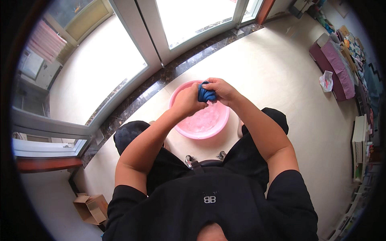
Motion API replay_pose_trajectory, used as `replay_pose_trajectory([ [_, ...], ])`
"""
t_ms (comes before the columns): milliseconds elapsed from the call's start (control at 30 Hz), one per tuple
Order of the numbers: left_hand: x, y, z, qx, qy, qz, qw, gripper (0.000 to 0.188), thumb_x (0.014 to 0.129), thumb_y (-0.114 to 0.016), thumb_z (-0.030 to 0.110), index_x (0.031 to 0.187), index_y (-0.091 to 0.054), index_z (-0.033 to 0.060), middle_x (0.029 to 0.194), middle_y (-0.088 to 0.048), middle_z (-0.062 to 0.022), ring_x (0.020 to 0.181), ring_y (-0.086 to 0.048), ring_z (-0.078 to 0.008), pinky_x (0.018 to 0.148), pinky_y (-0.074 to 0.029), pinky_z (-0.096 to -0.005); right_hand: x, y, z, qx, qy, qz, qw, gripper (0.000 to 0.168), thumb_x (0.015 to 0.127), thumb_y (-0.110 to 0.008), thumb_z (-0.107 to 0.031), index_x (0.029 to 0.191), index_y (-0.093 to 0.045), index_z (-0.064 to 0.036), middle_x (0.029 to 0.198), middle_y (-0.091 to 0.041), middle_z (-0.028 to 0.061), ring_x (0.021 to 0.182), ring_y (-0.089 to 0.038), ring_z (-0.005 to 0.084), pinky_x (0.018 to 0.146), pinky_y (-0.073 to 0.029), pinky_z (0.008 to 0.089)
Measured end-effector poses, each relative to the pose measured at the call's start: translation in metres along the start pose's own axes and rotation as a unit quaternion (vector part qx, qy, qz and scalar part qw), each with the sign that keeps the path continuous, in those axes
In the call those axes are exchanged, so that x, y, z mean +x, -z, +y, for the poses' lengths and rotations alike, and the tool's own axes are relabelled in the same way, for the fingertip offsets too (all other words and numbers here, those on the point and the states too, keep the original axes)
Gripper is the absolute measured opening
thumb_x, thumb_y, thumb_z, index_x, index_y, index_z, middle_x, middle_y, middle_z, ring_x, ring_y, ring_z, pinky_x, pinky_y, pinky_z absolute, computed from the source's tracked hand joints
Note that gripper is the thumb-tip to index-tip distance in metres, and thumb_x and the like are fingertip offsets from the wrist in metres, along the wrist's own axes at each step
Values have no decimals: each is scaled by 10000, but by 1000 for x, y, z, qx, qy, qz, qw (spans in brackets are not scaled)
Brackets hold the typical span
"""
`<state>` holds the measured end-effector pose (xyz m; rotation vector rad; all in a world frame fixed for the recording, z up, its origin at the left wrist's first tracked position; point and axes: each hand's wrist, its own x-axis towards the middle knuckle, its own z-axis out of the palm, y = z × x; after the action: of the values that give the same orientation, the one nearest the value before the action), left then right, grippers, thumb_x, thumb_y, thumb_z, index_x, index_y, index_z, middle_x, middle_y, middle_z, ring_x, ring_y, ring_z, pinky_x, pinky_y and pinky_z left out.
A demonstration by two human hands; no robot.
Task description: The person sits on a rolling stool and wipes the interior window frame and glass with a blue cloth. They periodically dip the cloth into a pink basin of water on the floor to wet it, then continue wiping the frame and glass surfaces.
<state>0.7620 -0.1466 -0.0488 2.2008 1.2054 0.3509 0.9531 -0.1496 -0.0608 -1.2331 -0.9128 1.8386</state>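
Observation:
A twisted, bunched blue cloth [207, 92] is between my two hands, above a round pink plastic basin [201, 137] on the floor. My left hand [190, 98] grips the cloth from its left side, fingers closed round it. From the right, my right hand [221, 89] holds the other side, its thumb lying over the cloth. Rippled water [203, 119] shows in the basin under the hands. Part of the basin's far rim and its left inside are hidden behind the hands. The basin stands between my feet.
Glass doors [153, 36] with a dark stone sill [144, 81] stand beyond the basin. An opened cardboard box [92, 209] is at lower left. At right are a purple covered piece of furniture [334, 69], a white plastic bag [326, 81] and piled cloths.

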Motion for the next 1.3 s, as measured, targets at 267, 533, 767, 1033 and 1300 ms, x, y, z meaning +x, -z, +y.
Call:
replay_pose_trajectory([
  [267,-2,3,-1,-58,-18,65,996,337,788,-661,174,1082,-626,13,804,-680,-204,790,-683,-369,729,-540,-429,-23,-27,-10,-255,113,106,955,370,985,-561,-161,1324,-527,-17,1078,-637,146,797,-660,226,673,-563,333],
  [533,3,28,-12,-475,161,-91,860,303,881,-645,242,1123,-642,59,823,-624,-62,659,-610,-142,497,-464,-283,-60,-38,10,-509,392,55,764,968,755,-680,5,1578,-181,-101,1584,-245,228,1417,-367,459,1083,-451,447],
  [767,-9,36,6,-563,99,-161,805,359,842,-744,195,1135,-625,23,930,-649,-80,705,-646,-141,537,-523,-239,-40,-31,11,-628,470,100,612,739,784,-726,-42,1442,-391,-78,1299,-503,171,1092,-604,378,855,-540,436],
  [1033,3,45,9,-345,32,-221,912,502,711,-877,149,1127,-634,9,1003,-656,-84,811,-654,-168,706,-556,-288,-20,-23,-11,-609,491,121,611,181,753,-741,-113,927,-692,-116,765,-651,106,734,-669,335,654,-542,427],
  [1300,8,2,-6,150,-101,40,983,203,786,-659,65,976,-591,47,805,-667,-187,781,-668,-409,699,-534,-469,-3,-27,13,-634,180,112,744,158,772,-702,-250,809,-712,-97,819,-722,151,800,-698,361,706,-545,457],
])
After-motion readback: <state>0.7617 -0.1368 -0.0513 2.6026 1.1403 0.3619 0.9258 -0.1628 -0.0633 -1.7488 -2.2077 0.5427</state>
